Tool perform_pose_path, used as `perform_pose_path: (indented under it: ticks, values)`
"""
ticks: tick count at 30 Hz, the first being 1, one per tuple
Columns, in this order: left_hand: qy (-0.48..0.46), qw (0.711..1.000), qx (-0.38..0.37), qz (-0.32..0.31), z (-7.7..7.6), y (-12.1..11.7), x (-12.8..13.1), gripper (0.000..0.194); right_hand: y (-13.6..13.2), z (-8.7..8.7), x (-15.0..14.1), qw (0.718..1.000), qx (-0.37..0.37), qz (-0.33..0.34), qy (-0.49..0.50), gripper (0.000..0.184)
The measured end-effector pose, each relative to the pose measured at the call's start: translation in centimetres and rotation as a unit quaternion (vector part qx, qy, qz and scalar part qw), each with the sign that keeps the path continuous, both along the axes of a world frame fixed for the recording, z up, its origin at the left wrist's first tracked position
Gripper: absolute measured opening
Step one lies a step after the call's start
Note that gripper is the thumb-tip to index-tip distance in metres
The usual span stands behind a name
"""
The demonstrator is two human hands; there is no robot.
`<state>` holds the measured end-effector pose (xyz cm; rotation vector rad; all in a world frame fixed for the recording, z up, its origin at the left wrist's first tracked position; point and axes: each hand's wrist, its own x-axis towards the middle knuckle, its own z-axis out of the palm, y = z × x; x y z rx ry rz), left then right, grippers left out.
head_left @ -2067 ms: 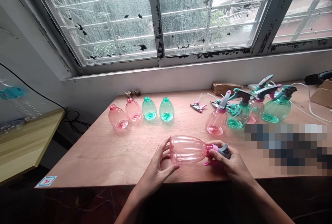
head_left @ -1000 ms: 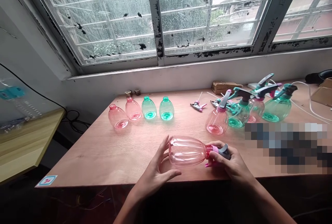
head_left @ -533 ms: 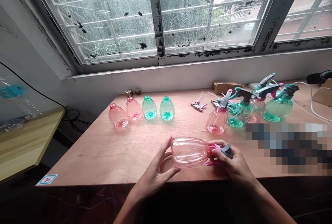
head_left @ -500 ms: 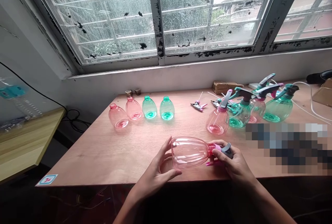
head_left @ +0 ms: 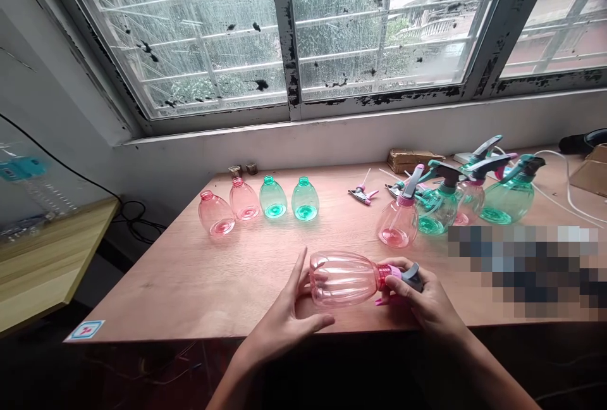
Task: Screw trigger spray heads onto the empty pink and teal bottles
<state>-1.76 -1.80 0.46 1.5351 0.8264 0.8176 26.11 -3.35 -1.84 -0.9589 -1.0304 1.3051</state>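
Note:
A clear pink spray bottle lies on its side just above the wooden table, its base pointing left. My left hand cups the bottle's base, fingers wrapped round it. Around the grey and pink trigger head at the bottle's neck, my right hand is closed, thumb and fingers pinching the pink collar.
Two open pink bottles and two open green bottles stand in a row at the back left. Several assembled spray bottles cluster at the back right. Loose trigger heads and a small brown box lie near the wall. A blurred patch covers the right.
The pink bottle has turned slightly in my hands and shifted a little left. My left fingers have re-gripped its base. The right hand stays on the trigger head.

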Motion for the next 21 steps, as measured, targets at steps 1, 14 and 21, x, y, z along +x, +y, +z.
perform_pose_path:
  ticks: [1,14,21]
  values:
    - [-0.003,1.000,-0.010,0.000,0.01,0.05,0.01,0.105,0.03,-0.06,0.01,1.000,0.000,0.002,-0.003,0.030]
    - [-0.028,0.999,-0.038,0.001,-0.15,0.18,-0.05,0.102,0.07,-0.16,-0.11,1.000,-0.007,-0.001,0.005,0.031]
    - [-0.051,0.998,-0.024,-0.006,-0.13,0.33,0.06,0.095,-0.11,0.08,-0.23,1.000,-0.012,0.021,-0.017,0.035]
